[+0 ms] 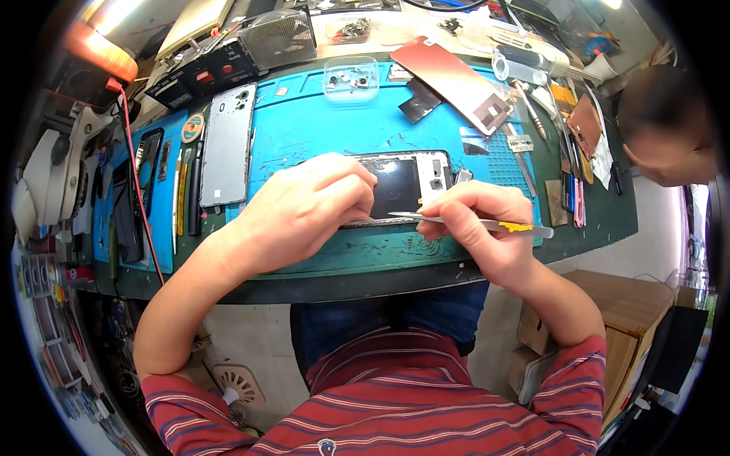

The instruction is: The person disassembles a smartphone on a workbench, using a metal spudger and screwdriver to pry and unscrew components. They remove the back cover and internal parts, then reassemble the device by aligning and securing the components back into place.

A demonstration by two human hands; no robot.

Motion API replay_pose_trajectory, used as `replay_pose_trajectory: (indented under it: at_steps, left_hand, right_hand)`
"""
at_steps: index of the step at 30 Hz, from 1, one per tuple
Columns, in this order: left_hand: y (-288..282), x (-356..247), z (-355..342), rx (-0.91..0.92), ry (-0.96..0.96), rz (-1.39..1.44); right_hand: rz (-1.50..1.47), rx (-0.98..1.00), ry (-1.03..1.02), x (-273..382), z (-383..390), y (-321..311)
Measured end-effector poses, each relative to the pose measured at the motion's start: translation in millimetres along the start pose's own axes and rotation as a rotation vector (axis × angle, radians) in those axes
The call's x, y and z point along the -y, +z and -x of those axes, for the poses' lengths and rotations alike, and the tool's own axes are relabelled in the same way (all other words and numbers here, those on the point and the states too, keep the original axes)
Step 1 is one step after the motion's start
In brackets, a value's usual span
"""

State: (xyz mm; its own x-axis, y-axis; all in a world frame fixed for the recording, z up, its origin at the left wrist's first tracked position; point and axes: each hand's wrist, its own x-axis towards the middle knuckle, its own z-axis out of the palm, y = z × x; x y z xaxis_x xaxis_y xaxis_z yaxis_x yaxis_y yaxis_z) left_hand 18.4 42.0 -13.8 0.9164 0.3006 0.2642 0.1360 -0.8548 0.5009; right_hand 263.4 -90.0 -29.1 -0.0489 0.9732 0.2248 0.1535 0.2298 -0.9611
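Before me lies the blue mat (pixel 296 121). Over its front part my left hand (pixel 308 209) curls, though I cannot tell its grip; my right hand (pixel 502 251) pinches tight. There too lies the opened phone (pixel 397 182), then the pinched slim pointed tool (pixel 536 230).

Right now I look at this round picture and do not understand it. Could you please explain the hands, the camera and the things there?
There is no machine: these are one person's bare hands. The single picture comes from a wide fisheye camera on that person's head, looking down, so straight edges bend.

The right hand holds a slim pointed tool, perhaps tweezers, over an opened phone. The left hand is at the phone's other end; its fingertips are partly hidden, so its grip is unclear.

On the blue mat lie a clear box of small parts and a grey panel.
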Motion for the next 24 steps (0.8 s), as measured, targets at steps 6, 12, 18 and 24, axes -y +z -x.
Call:
replay_pose_trajectory:
  at_steps: [6, 12, 18, 24]
  left_hand:
    - [-3.5, 8.9, 5.3, 0.0, -0.088, 0.251]
    - [-0.9, 9.2, 13.6, -0.056, -0.248, 0.625]
    - [-14.9, 5.0, 14.4, -0.002, -0.16, 0.371]
    - [-25.1, 1.4, 24.2, 0.057, -0.026, -0.021]
  right_hand:
    - [0.351, 0.083, -0.137, 6.2, -7.7, 13.4]
    - [0.394, 0.055, -0.217, 2.1, -13.9, 32.2]
    - [0.128, 0.091, -0.052, -4.9, -14.6, 34.0]
    - [0.127, 0.119, -0.073, -4.7, -15.2, 33.8]
